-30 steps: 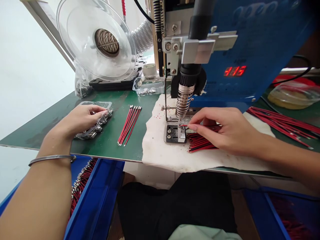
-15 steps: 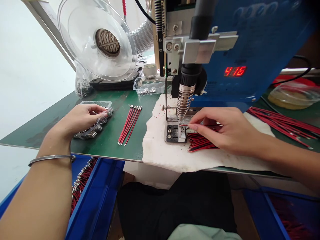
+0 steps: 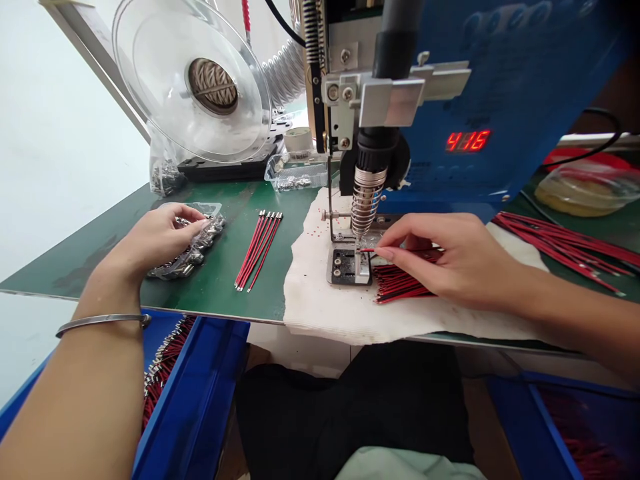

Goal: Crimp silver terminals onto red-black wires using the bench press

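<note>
My left hand (image 3: 155, 235) is over a clear plastic tray (image 3: 207, 208) heaped with small metal connectors (image 3: 193, 257). Its thumb and forefinger come together among the pieces; what they pinch, if anything, is too small to make out. On the right, my right hand (image 3: 440, 257) pinches a thin red-and-black wire (image 3: 368, 251), whose tip lies at the small metal jig (image 3: 362, 270) beneath the soldering iron (image 3: 367, 200). Under that hand lies a bundle of red-and-black wires (image 3: 400, 283). Between my hands, several wires with metal ends (image 3: 259, 250) rest side by side on the green table.
A blue machine (image 3: 450, 93) with a red number display stands behind the jig. White cloth (image 3: 320, 300) lies under it. More wires (image 3: 565, 250) lie at the right. Blue bins (image 3: 200, 387) stand below the table edge, and a clear reel (image 3: 150, 80) is at the back left.
My left fingertips have shifted slightly left and deeper over the connectors. The right hand keeps the wire at the jig. The whole view has drifted a little.
</note>
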